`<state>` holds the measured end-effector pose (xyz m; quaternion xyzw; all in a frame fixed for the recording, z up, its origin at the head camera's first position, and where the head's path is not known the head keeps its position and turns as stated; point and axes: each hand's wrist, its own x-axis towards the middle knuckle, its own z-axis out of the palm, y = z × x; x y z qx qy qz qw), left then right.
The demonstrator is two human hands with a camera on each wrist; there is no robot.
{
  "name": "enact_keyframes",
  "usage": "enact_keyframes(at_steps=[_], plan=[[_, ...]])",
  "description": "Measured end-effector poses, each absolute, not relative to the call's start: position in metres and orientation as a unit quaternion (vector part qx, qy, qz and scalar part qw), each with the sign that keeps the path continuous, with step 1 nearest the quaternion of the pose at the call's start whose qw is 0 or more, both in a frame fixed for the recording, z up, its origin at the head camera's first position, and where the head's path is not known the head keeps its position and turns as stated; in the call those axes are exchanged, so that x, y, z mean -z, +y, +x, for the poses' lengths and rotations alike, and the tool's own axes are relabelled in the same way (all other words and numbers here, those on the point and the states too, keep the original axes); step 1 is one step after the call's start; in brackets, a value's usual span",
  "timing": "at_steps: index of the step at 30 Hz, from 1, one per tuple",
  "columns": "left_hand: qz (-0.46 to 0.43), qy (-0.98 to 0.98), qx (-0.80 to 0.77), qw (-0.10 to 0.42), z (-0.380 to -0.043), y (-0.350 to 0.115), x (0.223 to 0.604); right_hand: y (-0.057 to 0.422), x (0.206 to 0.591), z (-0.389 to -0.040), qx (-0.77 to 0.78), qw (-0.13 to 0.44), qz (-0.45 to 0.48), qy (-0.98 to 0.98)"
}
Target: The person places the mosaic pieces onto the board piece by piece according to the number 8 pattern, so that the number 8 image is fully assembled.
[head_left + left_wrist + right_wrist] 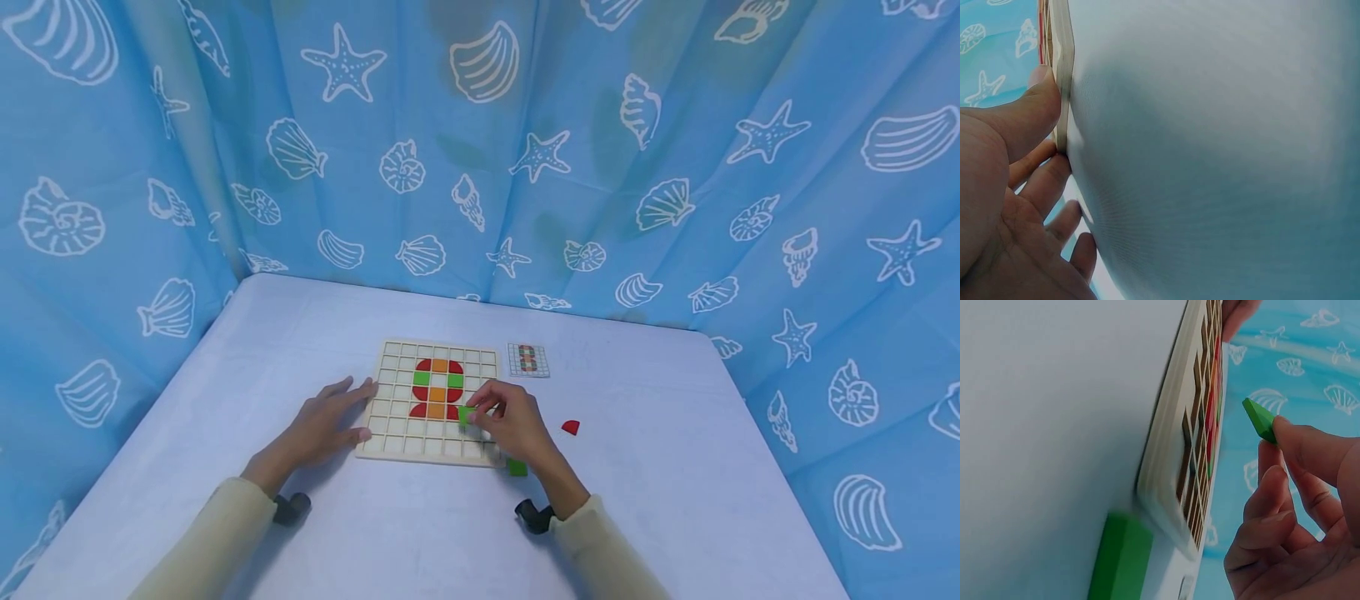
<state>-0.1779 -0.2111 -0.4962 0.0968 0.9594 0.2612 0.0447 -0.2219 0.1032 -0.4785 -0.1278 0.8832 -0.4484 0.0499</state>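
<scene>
A wooden grid board (390, 456) lies on the table with red, orange and green tiles (437, 395) set in its middle cells. My right hand (519, 423) pinches a small green tile (1260, 420) between thumb and fingertips, above the board just right of the lowest row of tiles. In the right wrist view this tile is apart from the grid. At the board's left edge, my left hand (318, 427) touches the frame with thumb and fingers, which are spread and fairly straight. Another green tile (517, 467) lies by the board's near right corner, below my right wrist.
Behind the right hand, a small pattern card (528, 360) with a coloured figure on a grid lies right of the board. A red quarter-round tile (571, 427) rests on the white table (660, 467) to the right. Blue shell-print curtains (480, 225) surround the table's back and sides.
</scene>
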Motion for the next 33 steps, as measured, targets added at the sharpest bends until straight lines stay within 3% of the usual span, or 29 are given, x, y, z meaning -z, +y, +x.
enact_keyframes(at_steps=[18,33], plan=[[0.097,0.957,-0.269,0.051,-0.177,-0.212,0.494,0.054,0.488,-0.217,0.452,0.081,-0.122,0.88],[0.094,0.957,-0.269,0.053,-0.18,-0.213,0.496,0.025,0.49,-0.216,0.357,0.083,-0.1,0.925]])
